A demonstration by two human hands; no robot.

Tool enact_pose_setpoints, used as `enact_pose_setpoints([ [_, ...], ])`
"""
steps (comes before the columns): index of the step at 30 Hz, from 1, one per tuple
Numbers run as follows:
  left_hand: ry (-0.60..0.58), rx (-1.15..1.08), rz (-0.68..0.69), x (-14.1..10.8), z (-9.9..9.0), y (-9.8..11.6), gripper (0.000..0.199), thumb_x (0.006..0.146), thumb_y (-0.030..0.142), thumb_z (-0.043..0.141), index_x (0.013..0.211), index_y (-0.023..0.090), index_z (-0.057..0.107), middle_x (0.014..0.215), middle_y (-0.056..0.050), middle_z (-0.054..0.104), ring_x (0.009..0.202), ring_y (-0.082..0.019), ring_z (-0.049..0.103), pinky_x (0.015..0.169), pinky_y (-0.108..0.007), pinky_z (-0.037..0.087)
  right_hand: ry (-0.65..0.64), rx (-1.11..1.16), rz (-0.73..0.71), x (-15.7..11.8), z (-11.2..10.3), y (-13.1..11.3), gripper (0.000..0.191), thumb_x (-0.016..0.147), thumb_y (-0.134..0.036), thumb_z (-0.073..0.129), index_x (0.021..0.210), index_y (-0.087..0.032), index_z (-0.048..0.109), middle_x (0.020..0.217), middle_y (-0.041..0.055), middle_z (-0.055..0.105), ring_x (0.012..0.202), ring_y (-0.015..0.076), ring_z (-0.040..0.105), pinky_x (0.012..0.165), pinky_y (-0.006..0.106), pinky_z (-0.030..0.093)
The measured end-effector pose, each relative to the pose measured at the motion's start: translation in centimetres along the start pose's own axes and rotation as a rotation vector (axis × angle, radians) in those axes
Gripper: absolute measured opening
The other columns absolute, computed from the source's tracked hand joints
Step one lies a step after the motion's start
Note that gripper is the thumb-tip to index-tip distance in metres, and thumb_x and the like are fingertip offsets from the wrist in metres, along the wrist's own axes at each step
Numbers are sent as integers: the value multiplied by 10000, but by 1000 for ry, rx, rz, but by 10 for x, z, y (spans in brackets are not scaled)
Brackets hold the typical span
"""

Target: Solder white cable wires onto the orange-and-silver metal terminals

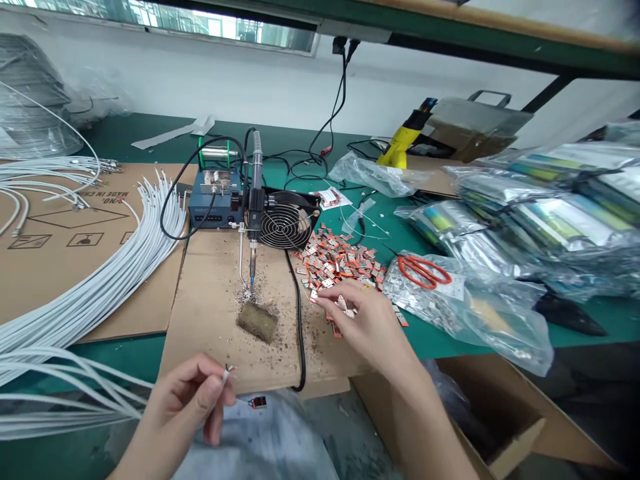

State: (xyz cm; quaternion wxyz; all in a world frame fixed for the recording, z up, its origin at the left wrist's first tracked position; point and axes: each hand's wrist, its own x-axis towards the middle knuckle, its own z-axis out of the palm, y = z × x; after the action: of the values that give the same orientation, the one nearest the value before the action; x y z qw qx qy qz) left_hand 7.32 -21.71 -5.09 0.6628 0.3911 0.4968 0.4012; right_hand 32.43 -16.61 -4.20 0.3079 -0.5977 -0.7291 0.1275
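My left hand (197, 393), low in the view, pinches the end of a white cable (227, 375) with dark and red wire tips showing. A small dark-and-red connector (259, 403) hangs just right of it on thin wire. My right hand (357, 317) is at the front edge of a pile of small orange-and-white boards (340, 257), its thumb and forefinger nearly together on a small piece (316, 295). The soldering iron (255, 200) stands tip down in its holder, above a brown cylindrical block (257, 321) on the cardboard.
White cable bundles (135, 257) cover the left side. Behind the iron are a blue soldering station (213, 210) and a black fan (287, 225). Orange scissors (424, 270) lie on plastic bags at the right. A black cord (299, 320) crosses the cardboard; an open box (505, 400) stands below right.
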Motion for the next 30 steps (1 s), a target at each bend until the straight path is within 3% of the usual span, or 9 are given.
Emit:
enact_pose_setpoints([
  [1,6,-13,6,1,-1,1,435,673,541,692,627,132,551,585,17,587,369,-42,468,427,-163,350,-86,-149,-44,8,-4,11,97,853,-194,559,808,-176,643,758,57,589,706,211,524,655,335,368],
  [4,27,-29,3,2,-1,3,422,661,528,707,617,138,552,556,27,579,364,-47,472,433,-166,350,-234,-238,-117,28,-8,29,71,804,-131,625,813,-193,658,823,59,578,766,219,511,706,345,364],
  [10,33,44,-29,5,-3,5,387,637,507,730,677,143,604,537,23,569,397,-67,503,456,-172,377,-432,-275,-230,48,-10,28,83,796,-137,645,741,-185,608,808,53,548,820,229,472,741,348,362],
  [15,-70,198,-5,18,-15,3,320,728,441,656,856,149,629,576,37,509,406,-73,475,403,-177,366,-464,-319,-277,48,-12,31,89,819,-121,591,750,-171,563,870,86,526,811,243,447,725,369,363],
  [18,-142,378,53,33,-22,15,274,790,389,581,919,151,622,602,34,502,433,-71,463,409,-171,362,-412,-244,-271,44,-12,32,83,846,-141,537,774,-183,525,874,78,535,814,239,469,723,371,371],
  [23,-259,668,96,72,-25,46,247,836,363,512,884,143,614,504,56,463,419,-70,445,403,-152,339,-365,276,-21,38,2,8,111,875,-291,502,829,-197,540,718,21,578,639,167,534,576,283,415],
  [27,-390,623,21,101,-21,53,266,824,385,523,860,134,600,564,47,497,407,-56,427,356,-140,312,-429,623,194,40,30,-18,164,806,-325,561,820,-170,613,682,25,588,570,134,532,494,243,429],
  [30,-426,564,-43,110,-18,53,246,818,347,527,859,120,612,633,28,537,405,-40,422,351,-138,311,-471,830,365,44,49,-26,245,721,-339,634,881,-155,607,684,16,593,540,115,539,477,231,450],
])
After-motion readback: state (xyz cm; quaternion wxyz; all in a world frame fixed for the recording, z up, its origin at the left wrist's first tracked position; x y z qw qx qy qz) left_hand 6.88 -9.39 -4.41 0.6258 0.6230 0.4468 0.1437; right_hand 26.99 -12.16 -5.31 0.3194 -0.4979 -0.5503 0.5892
